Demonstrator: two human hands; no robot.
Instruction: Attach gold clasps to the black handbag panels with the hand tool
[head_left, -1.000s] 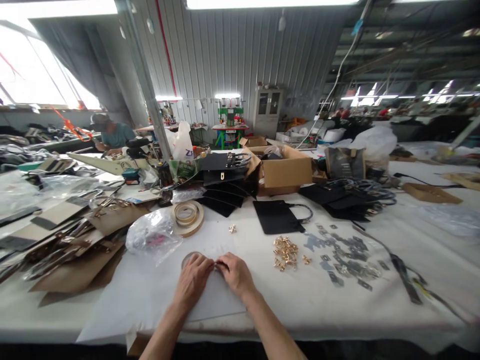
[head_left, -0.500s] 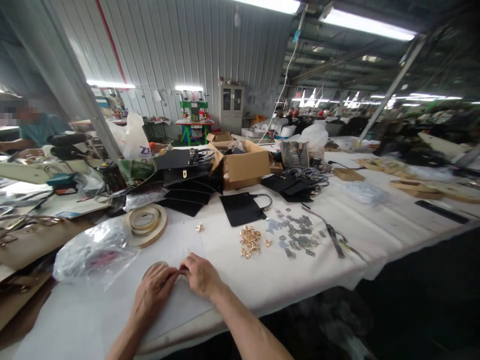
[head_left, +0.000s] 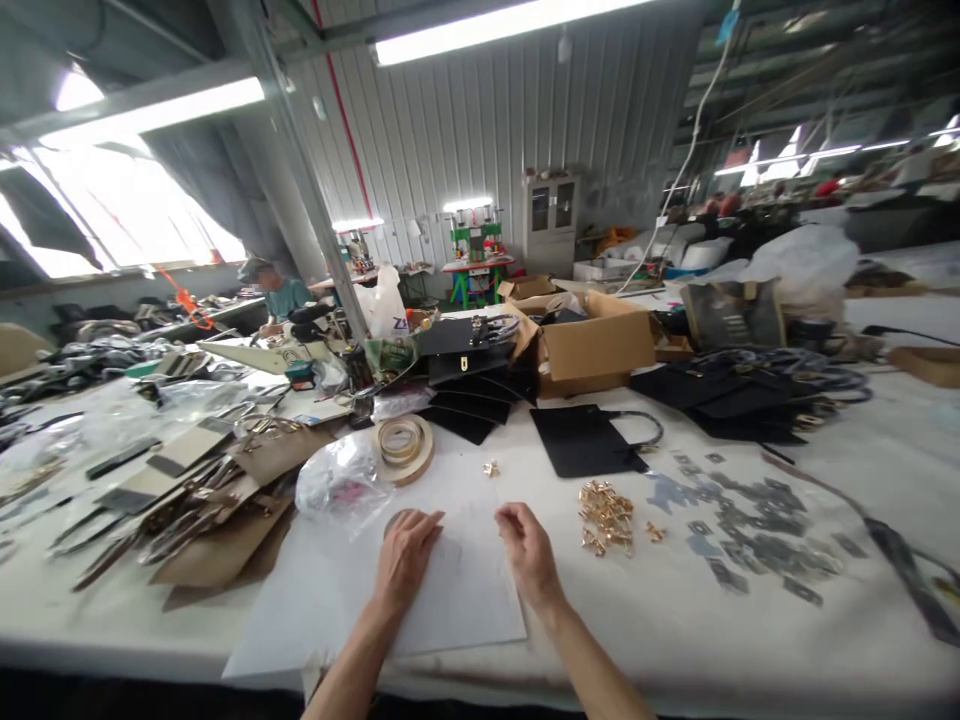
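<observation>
My left hand [head_left: 406, 558] lies palm down on a white sheet [head_left: 465, 600], its fingertips over a brown round ring [head_left: 395, 520] that is mostly hidden beneath them. My right hand [head_left: 529, 548] hovers a hand's width to the right, with fingers curled and thumb against forefinger. Whether it pinches anything is too small to tell. A heap of gold metal clasps [head_left: 604, 505] lies just right of my right hand. One loose gold clasp [head_left: 491, 467] sits beyond the sheet.
On the white table are a roll of tape [head_left: 403, 445], a plastic bag [head_left: 337, 485], a black bag panel [head_left: 585, 440], scattered grey metal plates [head_left: 742, 530], brown card pieces [head_left: 217, 545] and an open cardboard box [head_left: 592, 345]. A person [head_left: 274, 290] sits far back left.
My hands were pinched together over the ring and are now apart, the right one moved rightward. My head swung right, then back left.
</observation>
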